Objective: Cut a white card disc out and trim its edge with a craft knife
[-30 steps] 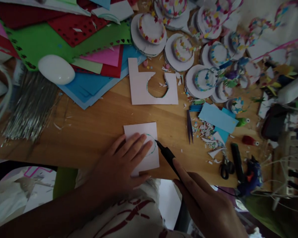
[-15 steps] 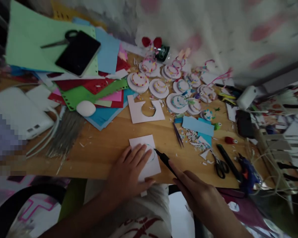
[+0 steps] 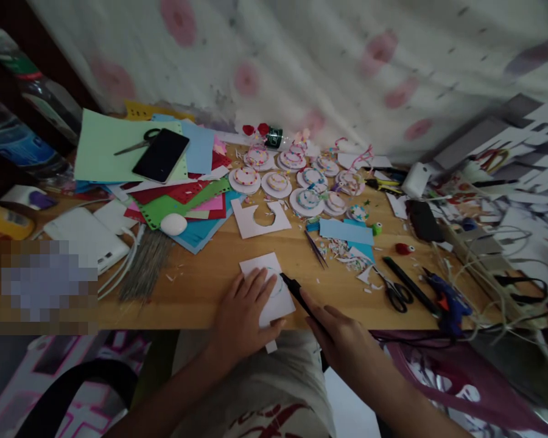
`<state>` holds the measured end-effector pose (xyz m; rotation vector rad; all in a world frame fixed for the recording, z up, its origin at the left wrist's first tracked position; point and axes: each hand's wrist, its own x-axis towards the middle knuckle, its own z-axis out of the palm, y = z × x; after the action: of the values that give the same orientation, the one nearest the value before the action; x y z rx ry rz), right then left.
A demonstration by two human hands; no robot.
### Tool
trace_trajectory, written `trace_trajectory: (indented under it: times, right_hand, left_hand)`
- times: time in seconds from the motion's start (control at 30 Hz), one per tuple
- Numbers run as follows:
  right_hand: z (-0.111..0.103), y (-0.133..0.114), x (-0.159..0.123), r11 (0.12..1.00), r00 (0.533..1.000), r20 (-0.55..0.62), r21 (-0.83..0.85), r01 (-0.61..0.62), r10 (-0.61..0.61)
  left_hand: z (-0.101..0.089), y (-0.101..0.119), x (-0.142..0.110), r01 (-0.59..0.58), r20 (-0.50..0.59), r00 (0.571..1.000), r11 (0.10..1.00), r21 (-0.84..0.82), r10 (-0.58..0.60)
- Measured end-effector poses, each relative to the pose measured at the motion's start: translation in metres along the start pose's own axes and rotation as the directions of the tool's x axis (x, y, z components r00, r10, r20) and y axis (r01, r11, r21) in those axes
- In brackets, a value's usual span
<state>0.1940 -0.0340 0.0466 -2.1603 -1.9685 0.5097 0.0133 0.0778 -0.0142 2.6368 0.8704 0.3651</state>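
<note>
A small white board (image 3: 279, 304) lies at the table's front edge, with a circle in blue-green line drawn on it. Flat on its left part rests my left hand (image 3: 246, 307), fingers stretched out and covering some of the circle. My right hand (image 3: 335, 328) is closed around a black pen-shaped cutter (image 3: 296, 291). Its thin tip meets the board by the circle's right side; whether it goes into the board I cannot tell. Farther back lies another white board (image 3: 246, 226) with a round piece cut out of it.
Small round white hat shapes (image 3: 276, 184) with coloured trim stand at the back. To the right are tweezers (image 3: 317, 249), scissors (image 3: 398, 295), a blue glue gun (image 3: 450, 304) and paper scraps (image 3: 347, 252). Coloured sheets (image 3: 201, 234), a phone (image 3: 162, 155) and silver wires (image 3: 146, 264) lie left.
My view has tilted up, bringing the curtain and bottles into sight. Both hands keep nearly the same pose, the cutter's tip staying at the circle's right side.
</note>
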Motion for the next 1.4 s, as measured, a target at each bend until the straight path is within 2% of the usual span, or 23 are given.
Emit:
trace_trajectory:
  times: [0.13,0.23,0.37,0.47,0.6,0.73,0.83,0.93,1.03,1.1,1.13,1.2,1.27,1.37,1.4]
  right_hand:
    - [0.001,-0.004,-0.003,1.0,1.0,-0.025,-0.012,-0.018,0.017]
    - [-0.005,-0.002,-0.003,0.999,0.999,-0.047,0.048,-0.007,0.009]
    - [-0.016,0.017,0.0,0.992,0.989,-0.14,0.124,-0.026,0.044]
    - [-0.012,0.04,0.004,0.996,0.975,-0.205,0.043,-0.08,0.087]
    - [0.004,0.06,0.009,0.999,0.975,-0.222,-0.032,-0.026,0.018]
    - [0.019,0.064,0.013,0.996,0.97,-0.232,-0.067,0.065,-0.079]
    - [0.028,0.064,0.02,0.991,0.965,-0.244,-0.115,0.074,-0.101]
    - [0.031,0.065,0.03,0.985,0.962,-0.252,-0.157,0.066,-0.104]
    - [0.025,0.06,0.039,0.985,0.941,-0.309,-0.147,0.095,-0.137]
    - [0.02,0.053,0.043,0.99,0.925,-0.357,-0.015,0.138,-0.134]
    - [0.018,0.048,0.045,0.98,0.93,-0.351,0.123,0.157,-0.105]
    - [0.019,0.038,0.051,0.88,0.965,-0.262,0.451,0.148,-0.028]
    - [0.023,0.028,0.058,0.734,0.992,-0.129,0.674,0.087,0.001]
    - [0.027,0.017,0.069,0.627,0.999,-0.019,0.778,0.039,-0.038]
    - [0.025,0.013,0.071,0.605,0.999,-0.006,0.795,0.033,-0.047]
  left_hand:
    - [0.002,0.001,0.0,0.011,0.005,1.0,1.0,0.005,-0.011]
    - [0.001,-0.001,-0.001,-0.009,0.015,1.0,1.0,-0.014,0.009]
    - [-0.004,-0.004,-0.001,-0.04,0.023,0.999,0.999,-0.031,0.041]
    - [-0.008,-0.005,-0.002,-0.063,0.042,0.997,0.997,-0.036,0.064]
    - [-0.014,-0.008,-0.007,-0.07,0.046,0.996,0.997,-0.03,0.071]
    - [-0.021,-0.015,-0.016,0.0,0.015,1.0,1.0,0.015,0.0]
    - [-0.025,-0.019,-0.021,0.034,0.01,0.999,0.998,0.046,-0.034]
    - [-0.03,-0.02,-0.023,-0.014,0.038,0.999,0.996,0.093,0.01]
    - [-0.029,-0.021,-0.026,-0.131,0.083,0.989,0.981,0.146,0.12]
    - [-0.024,-0.021,-0.029,-0.2,0.076,0.979,0.962,0.187,0.189]
    - [-0.02,-0.021,-0.031,-0.219,0.045,0.976,0.952,0.214,0.215]
    - [-0.009,-0.022,-0.037,-0.235,-0.055,0.964,0.934,0.269,0.258]
    - [0.002,-0.024,-0.043,-0.232,-0.149,0.947,0.926,0.296,0.285]
    - [0.011,-0.025,-0.051,-0.254,-0.233,0.921,0.935,0.247,0.312]
    - [0.011,-0.024,-0.053,-0.232,-0.277,0.92,0.954,0.19,0.278]
